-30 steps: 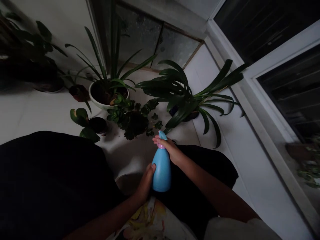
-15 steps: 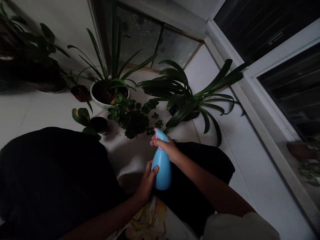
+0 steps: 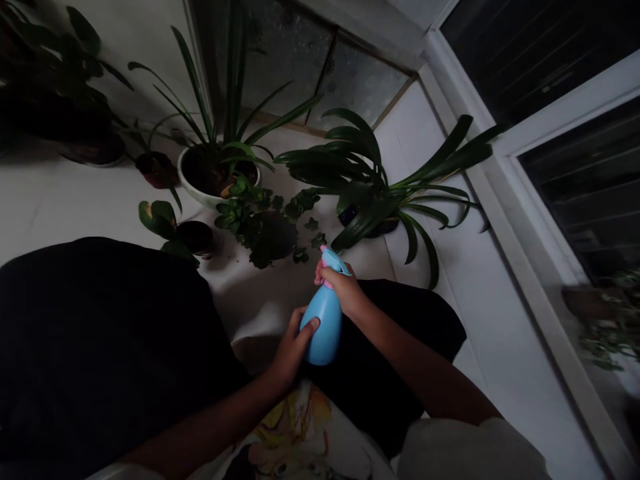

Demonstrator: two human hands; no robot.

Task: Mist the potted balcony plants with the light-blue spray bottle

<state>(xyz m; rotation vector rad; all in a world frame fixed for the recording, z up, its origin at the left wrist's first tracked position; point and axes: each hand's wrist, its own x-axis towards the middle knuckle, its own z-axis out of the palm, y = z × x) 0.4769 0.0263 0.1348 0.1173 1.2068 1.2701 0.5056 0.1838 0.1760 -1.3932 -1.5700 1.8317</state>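
Between my knees I hold a blue spray bottle with a pink nozzle and collar, tilted a little to the right at its top. My left hand is wrapped round the lower body, thumb across the front. Around the neck and trigger, my right hand is closed. Just beyond the nozzle is a low plant with rosette leaves, its pot in deep shade. A plant with long strap leaves stands to its right. No spray is visible.
Behind the rosette plant is a white pot with a long-leaved plant. A small dark pot stands left, a reddish pot beyond it. Darker plants crowd the far left. Window frames line the right side.
Both hands have shifted the spray bottle slightly up, and its top now leans further right. The view has turned slightly. The hold on the bottle looks the same.
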